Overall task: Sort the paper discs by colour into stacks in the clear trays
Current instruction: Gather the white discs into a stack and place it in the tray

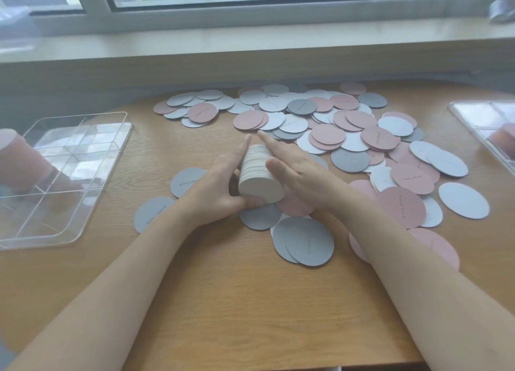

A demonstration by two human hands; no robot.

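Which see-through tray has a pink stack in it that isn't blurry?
The clear tray on the right: its pink stack looks sharp. The left tray shows a blurred pink shape.

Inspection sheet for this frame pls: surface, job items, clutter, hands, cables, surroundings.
Surface: wooden table, near part bare, far part covered with discs.
Job's things: white stack lying on its side between both hands; loose discs in pink, white and grey spread flat and overlapping; left tray clear, divided, with a pink stack in it; right tray at the frame edge, partly cut off, something pink inside.
Clutter: nothing seen.
Grippers: left hand and right hand press the white stack from either side, fingers extended.
Cables: nothing seen.
Surroundings: window sill behind the table, window above; a blurred object on the sill at far right, cannot identify.
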